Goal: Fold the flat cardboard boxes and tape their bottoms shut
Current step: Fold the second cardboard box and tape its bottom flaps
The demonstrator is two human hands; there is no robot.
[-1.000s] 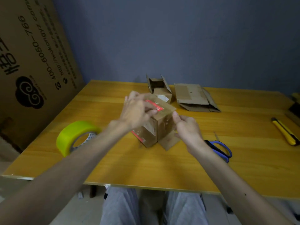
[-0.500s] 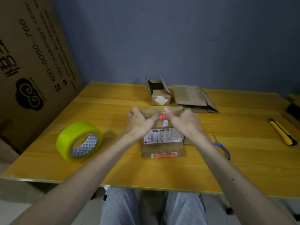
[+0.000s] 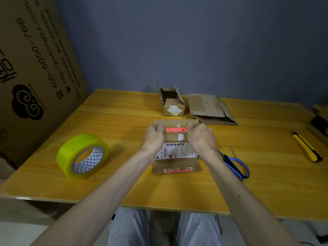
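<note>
A large printed cardboard sheet [image 3: 35, 68] leans against the wall at the far left, beside the yellow wooden surface [image 3: 124, 189]. On the left part of the surface a roll of yellow tape [image 3: 82, 155] stands tilted on its edge, its white patterned core facing the camera, well apart from the hands. At the middle, a small cardboard box [image 3: 177, 148] with a white barcode label and a red strip lies near the front half of the surface, one flap spread flat toward the person. The left hand [image 3: 154, 138] grips the box's left side, fingers curled over the far top edge and thumb on the upper face. The right hand [image 3: 201, 137] grips the right side in the same way, so both hands are closed on the box. Behind it, near the wall, an assembled open box [image 3: 173, 102] stands with flaps up, and just to its right lies a stack of flat cardboard boxes [image 3: 209, 109]. Blue-handled scissors [image 3: 236, 166] rest just right of the right wrist. Farther right lies a yellow utility knife [image 3: 306, 146].
</note>
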